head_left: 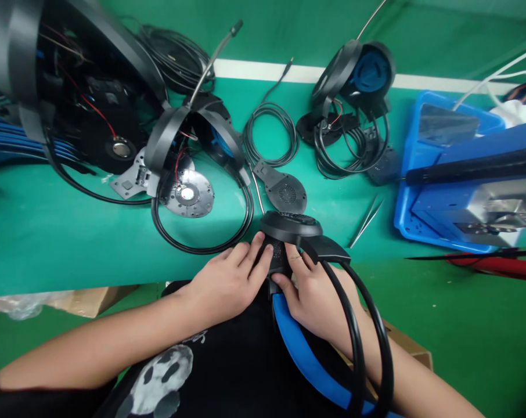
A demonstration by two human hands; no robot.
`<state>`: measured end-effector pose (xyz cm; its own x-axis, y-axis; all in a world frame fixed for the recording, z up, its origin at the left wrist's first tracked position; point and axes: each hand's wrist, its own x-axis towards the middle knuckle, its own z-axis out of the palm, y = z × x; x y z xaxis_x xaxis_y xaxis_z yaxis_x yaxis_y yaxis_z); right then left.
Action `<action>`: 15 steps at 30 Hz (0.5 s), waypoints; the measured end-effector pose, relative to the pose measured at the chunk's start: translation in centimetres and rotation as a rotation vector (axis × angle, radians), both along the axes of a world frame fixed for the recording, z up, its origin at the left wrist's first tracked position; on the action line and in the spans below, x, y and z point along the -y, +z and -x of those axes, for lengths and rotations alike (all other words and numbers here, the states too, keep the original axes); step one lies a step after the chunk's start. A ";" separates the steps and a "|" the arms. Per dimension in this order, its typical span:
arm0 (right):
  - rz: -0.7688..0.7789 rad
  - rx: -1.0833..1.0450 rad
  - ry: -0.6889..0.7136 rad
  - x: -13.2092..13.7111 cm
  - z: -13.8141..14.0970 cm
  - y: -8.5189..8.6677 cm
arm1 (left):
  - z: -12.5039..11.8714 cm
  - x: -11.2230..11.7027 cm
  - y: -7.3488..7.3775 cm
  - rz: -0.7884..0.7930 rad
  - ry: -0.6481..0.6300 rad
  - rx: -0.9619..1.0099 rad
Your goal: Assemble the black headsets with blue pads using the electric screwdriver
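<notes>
Both my hands hold a black headset ear cup [291,226] at the front edge of the green workbench [93,232]. My left hand [222,278] grips its underside from the left, and my right hand [309,296] grips it from the right. A blue padded headband [304,360] curves down from the cup toward my lap. Thick black cable loops [357,342] run past my right wrist. Just beyond my fingers lies a black perforated ear cup plate [281,187]. A pair of steel tweezers [365,223] lies to the right of my hands.
Opened headsets with exposed wires [193,139] [350,87] and a speaker driver plate [187,194] lie on the bench among coiled black cables [269,136]. On the right, a blue tray [413,197] holds a metal fixture [476,200]. A cardboard box [89,302] sits below the bench.
</notes>
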<state>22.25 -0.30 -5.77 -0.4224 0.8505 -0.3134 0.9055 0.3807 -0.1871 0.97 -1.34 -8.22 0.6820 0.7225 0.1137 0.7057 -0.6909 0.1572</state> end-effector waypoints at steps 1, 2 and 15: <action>0.004 -0.008 -0.002 0.0 0.0 0.0 | -0.1 0.1 -0.1 -0.004 -0.003 -0.006; 0.006 -0.018 -0.003 0.0 0.0 0.1 | -0.2 0.3 -0.2 -0.008 -0.001 -0.012; 0.060 -0.441 -0.172 1.0 -1.9 -2.9 | 1.3 -0.5 -2.6 -0.022 -0.071 0.191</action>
<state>24.17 -1.26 -8.64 -0.3809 0.9056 -0.1865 0.7836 0.2091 -0.5850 -0.35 -0.86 -10.84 0.6959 0.6690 0.2609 0.6135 -0.7428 0.2683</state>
